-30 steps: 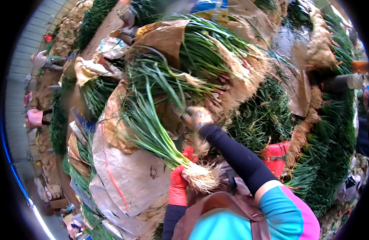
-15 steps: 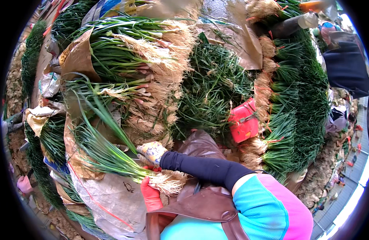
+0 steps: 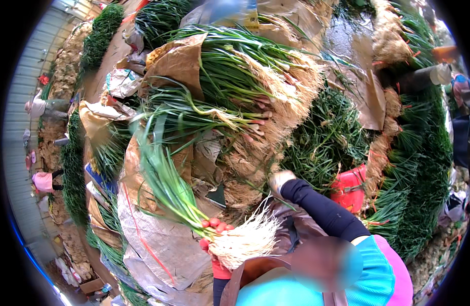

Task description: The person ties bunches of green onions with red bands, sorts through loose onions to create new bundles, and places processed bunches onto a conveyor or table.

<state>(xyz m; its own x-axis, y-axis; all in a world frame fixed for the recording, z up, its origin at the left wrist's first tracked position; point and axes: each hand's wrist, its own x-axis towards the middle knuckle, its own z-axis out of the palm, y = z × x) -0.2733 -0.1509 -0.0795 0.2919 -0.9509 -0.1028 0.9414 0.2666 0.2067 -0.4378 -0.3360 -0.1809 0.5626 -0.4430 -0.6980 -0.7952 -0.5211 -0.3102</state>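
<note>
My left hand [image 3: 215, 240], in a red glove, grips a bunch of green onions [image 3: 166, 186] just above its white roots [image 3: 245, 239]. The leaves slant up and to the left over brown wrapping paper [image 3: 158, 245]. My right hand [image 3: 280, 179], in a pale glove with a black sleeve behind it, rests against the rooty edge of a big onion stack [image 3: 255, 127]. Its fingers are mostly hidden, so I cannot tell whether it holds anything.
Paper-wrapped stacks of green onions [image 3: 230, 71] fill the middle, and more loose greens [image 3: 327, 137] lie to the right. A red bag [image 3: 349, 187] sits among them. Other people [image 3: 41, 181] work at the far left. My brown apron [image 3: 255, 275] is at the bottom.
The left hand has kept the bunch, which now sits nearer the middle. My right hand has left the bunch and moved up and right to the stack. The view has swung.
</note>
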